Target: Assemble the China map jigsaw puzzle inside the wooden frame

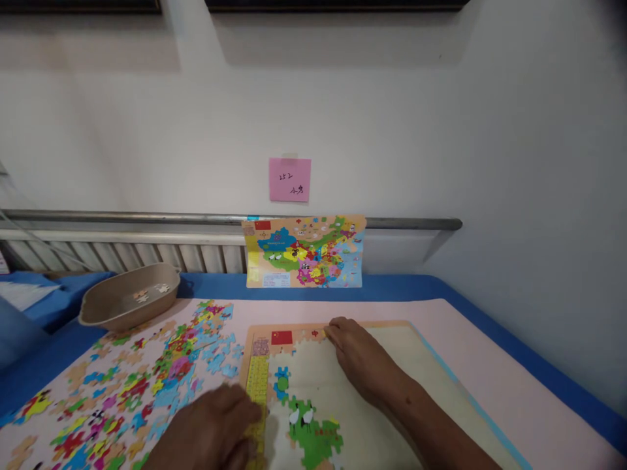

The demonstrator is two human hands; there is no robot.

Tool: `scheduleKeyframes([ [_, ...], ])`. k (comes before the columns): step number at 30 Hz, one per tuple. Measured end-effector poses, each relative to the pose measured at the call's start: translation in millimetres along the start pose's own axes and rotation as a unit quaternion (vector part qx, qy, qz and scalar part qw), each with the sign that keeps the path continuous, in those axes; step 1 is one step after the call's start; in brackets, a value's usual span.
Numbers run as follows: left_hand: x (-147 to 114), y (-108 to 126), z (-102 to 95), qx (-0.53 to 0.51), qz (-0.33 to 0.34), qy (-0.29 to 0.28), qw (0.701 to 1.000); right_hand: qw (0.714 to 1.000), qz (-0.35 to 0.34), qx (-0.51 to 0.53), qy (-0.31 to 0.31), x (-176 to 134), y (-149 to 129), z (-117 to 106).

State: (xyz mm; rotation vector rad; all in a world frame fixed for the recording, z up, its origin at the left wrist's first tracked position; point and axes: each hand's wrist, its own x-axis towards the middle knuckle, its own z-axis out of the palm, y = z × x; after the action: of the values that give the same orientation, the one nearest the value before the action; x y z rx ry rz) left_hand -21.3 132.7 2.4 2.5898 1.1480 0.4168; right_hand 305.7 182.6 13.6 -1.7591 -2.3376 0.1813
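Right hand is reaching across the puzzle board, fingers bunched narrow at the top border, just right of the red flag section. A small yellow bit is showing at the fingertips; can't tell whether they're pinching a loose piece or pressing one down. Left hand is hovering blurred over the board's left side, fingers loosely curled; can't tell whether it's holding anything. Board is lying flat on the pink table cover, mostly bare inside its frame, with a green patch with cranes sitting lower left. Loose pieces are spreading left of it; a tan basket is standing behind them, holding a few more. A printed map is hanging from the rail beyond. Step in hand: looks like border fitting along the top. The next move is probably calling for seating that piece flush, checking colour against the map.
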Motion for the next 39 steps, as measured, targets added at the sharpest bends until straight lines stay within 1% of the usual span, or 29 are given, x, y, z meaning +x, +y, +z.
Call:
scheduleKeyframes([
  [2, 33, 4, -14.1, 0.036, -0.003, 0.0, 0.999, 1.0, 0.004, -0.006, -0.004, 0, 2, -1],
  [4, 66, 5, -18.5, 0.077, 0.002, 0.003, 0.997, 1.0, 0.006, -0.011, -0.006, 0, 4, -1],
  [7, 103, 2, -7.9, 0.106, 0.033, -0.003, 0.994, 1.0, 0.008, -0.016, -0.007, 0, 4, -1],
  [10, 122, -4, 9.7, 0.123, 0.059, -0.011, 0.991, 1.0, 0.006, -0.014, -0.006, 0, 2, 0],
  [14, 129, -7, 25.2, 0.132, 0.076, -0.02, 0.988, 1.0, -0.012, -0.005, -0.01, 0, -6, 6],
  [18, 130, -10, 31.5, 0.135, 0.079, -0.022, 0.987, 1.0, -0.025, -0.002, -0.012, 0, -12, 13],
  [27, 132, -9, 28.0, 0.143, 0.097, -0.027, 0.985, 1.0, -0.005, -0.023, -0.004, 6, -16, 15],
  [33, 135, -9, 28.0, 0.147, 0.103, -0.027, 0.983, 0.998, 0.032, -0.058, 0.02, 23, -19, 17],
  [39, 137, -10, 29.8, 0.146, 0.102, -0.023, 0.984, 0.994, 0.065, -0.074, 0.047, 32, -22, 24],
])
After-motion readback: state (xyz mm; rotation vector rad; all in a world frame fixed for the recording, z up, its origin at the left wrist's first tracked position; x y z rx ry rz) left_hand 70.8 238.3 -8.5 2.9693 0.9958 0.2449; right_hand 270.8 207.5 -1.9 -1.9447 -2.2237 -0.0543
